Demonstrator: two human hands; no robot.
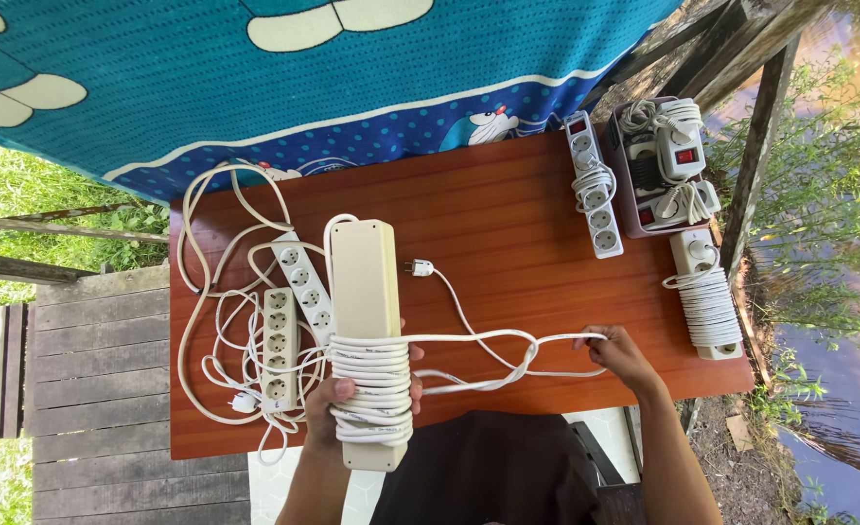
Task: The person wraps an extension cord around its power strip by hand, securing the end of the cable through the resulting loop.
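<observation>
My left hand (331,403) grips a cream power strip (363,282) near its lower end, where its white cable (376,387) is coiled in several turns around the body. From the coil the cable runs right across the table to my right hand (624,355), which pinches a loop of it. The cable's plug (420,266) lies loose on the reddish wooden table (508,214), just right of the strip.
Two white power strips (289,306) lie in tangled cords at the table's left. On the right are a wrapped strip (593,185), a tray (626,175) of switched adapters, and another wrapped strip (707,301). A blue patterned cloth (255,87) hangs behind. Wooden decking, grass and water surround the table.
</observation>
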